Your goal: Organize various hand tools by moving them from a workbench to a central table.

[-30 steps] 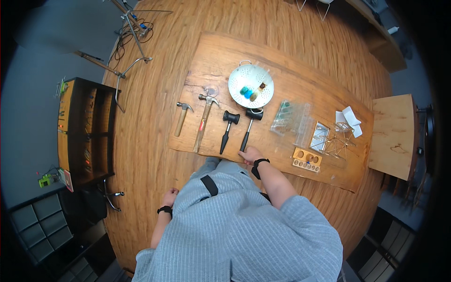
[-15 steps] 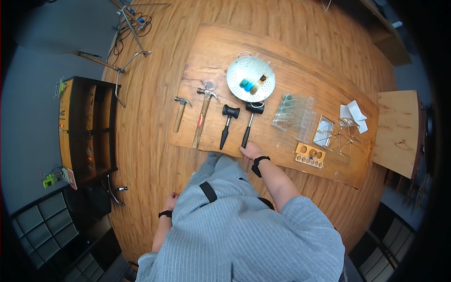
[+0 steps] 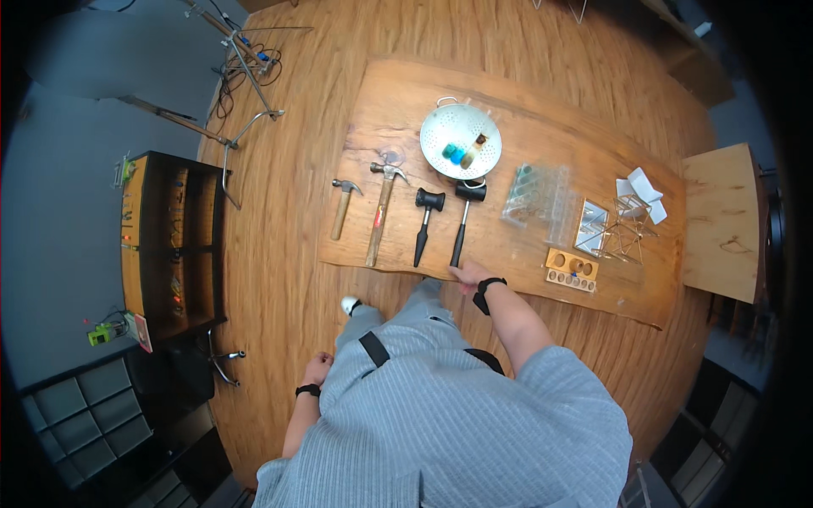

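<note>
My right hand (image 3: 471, 276) is at the table's near edge, its fingers closed at the handle end of a black-headed mallet (image 3: 463, 222). That mallet lies on the table with its head beside the colander's near handle. Left of it lie a second black mallet (image 3: 426, 222) with a tapered grip, a long claw hammer (image 3: 384, 212) with a wooden handle, and a smaller claw hammer (image 3: 342, 210). My left hand (image 3: 318, 369) hangs low beside my body, fingers curled, with nothing visible in it; its palm is hidden.
A white colander (image 3: 440, 127) holds blue, green and brown items. On the wooden table (image 3: 381, 93), to the right, are clear plastic boxes (image 3: 535, 195), a wooden block with holes (image 3: 572, 269), a small mirror (image 3: 591, 227), a wire frame (image 3: 631, 237) and folded white paper (image 3: 639, 193).
The whole view has shifted slightly, and a white shoe now shows under the table's near edge. The right hand stays at the mallet's handle; the tools have kept their places.
</note>
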{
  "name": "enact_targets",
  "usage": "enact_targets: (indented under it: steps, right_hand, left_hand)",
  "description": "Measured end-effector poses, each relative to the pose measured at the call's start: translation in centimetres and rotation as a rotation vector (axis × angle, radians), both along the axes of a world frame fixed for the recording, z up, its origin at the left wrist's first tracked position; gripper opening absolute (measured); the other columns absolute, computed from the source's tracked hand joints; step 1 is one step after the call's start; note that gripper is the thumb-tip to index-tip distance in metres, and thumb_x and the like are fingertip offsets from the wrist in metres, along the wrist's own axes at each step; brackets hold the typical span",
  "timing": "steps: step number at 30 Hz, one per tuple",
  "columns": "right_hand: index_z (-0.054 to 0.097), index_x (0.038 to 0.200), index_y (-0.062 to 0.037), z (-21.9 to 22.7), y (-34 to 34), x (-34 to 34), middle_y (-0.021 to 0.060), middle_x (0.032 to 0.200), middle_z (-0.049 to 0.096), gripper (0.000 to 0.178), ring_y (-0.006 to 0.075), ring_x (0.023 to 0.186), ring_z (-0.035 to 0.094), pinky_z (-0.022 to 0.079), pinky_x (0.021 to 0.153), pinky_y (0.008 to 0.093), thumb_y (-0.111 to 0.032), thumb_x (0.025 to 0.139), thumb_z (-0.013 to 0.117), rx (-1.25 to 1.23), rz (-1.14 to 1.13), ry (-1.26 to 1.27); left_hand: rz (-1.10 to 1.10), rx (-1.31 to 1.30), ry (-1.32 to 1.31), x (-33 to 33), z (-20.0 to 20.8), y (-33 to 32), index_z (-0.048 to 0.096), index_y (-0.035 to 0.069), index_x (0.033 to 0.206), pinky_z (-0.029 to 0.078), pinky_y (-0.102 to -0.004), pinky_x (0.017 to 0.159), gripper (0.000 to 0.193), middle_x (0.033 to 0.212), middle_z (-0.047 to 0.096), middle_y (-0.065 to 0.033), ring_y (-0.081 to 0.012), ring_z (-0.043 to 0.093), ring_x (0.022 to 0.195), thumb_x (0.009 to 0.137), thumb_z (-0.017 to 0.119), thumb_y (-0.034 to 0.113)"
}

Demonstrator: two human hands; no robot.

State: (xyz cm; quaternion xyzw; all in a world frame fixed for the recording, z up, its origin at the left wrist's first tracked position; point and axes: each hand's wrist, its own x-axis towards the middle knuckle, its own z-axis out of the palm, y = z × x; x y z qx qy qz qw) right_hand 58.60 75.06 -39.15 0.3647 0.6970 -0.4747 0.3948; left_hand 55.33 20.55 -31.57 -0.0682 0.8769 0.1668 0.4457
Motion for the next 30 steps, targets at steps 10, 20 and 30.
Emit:
enact_targets:
  steps: [10, 20, 30]
  right_hand:
    - [0.071, 0.079, 0.0048, -3.5, -6.4, 9.7, 0.0176, 0.074, 0.071, 0.057, 0.0288, 0.063, 0.068, 0.053, 0.061, 0.043, -0.041, 0.098, 0.044, 0.192, 0.414, -0.063]
    - [0.061, 0.11, 0.008, 1.3, -24.8, 1.6, 0.0199, 0.091, 0.072, 0.048, 0.0259, 0.068, 0.071, 0.058, 0.061, 0.0357, -0.037, 0.095, 0.055, -0.022, 0.487, -0.068]
    - [0.057, 0.121, 0.0061, 2.9, -35.8, -10.6, 0.0124, 0.084, 0.068, 0.059, 0.014, 0.067, 0.063, 0.047, 0.052, 0.029, -0.044, 0.09, 0.062, 0.063, 0.783, -0.07]
  left_hand:
    - [0.1, 0.172, -0.009, -3.4, -2.6, -7.3, 0.069, 0.0, 0.095, 0.053, -0.0376, 0.07, 0.03, 0.081, 0.071, -0.0153, -0.0234, 0.069, 0.073, 0.088, 0.052, 0.025]
    - [0.458, 0.29, 0.062, -4.8, -5.6, -22.9, 0.069, 0.006, 0.09, 0.051, -0.0359, 0.059, 0.023, 0.069, 0.068, -0.0085, -0.0188, 0.064, 0.062, 0.086, 0.054, 0.023]
    - [0.761, 0.233, 0.068, 3.9, -8.7, -35.8, 0.069, 0.002, 0.085, 0.05, -0.035, 0.055, 0.019, 0.067, 0.066, -0.0127, -0.0218, 0.063, 0.059, 0.079, 0.055, 0.013]
